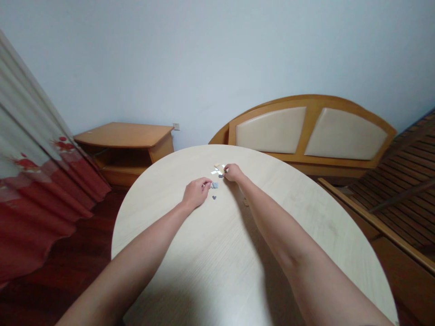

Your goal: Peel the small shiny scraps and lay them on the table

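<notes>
My left hand (196, 192) rests low over the table, thumb and fingertips pinched at the edge of a small flat grey-blue piece (215, 185). A little nearer to me lies a small dark grey piece (214, 197). Farther off, my right hand (233, 172) is closed, its fingertips down at a cluster of small tan pieces (217, 166) and white pieces (215, 172). What the right fingers pinch, if anything, is too small to make out. Another dark piece (220, 176) lies just below those fingertips. Under the right forearm, a small brown piece (245, 202) is partly hidden.
The pieces lie on a round pale wooden table (152, 190). Behind it stand a low wooden cabinet (125, 134) at left and a headboard (311, 102) at right. A red and white curtain (37, 181) hangs at the left; a slatted wooden frame (404, 181) is at the right.
</notes>
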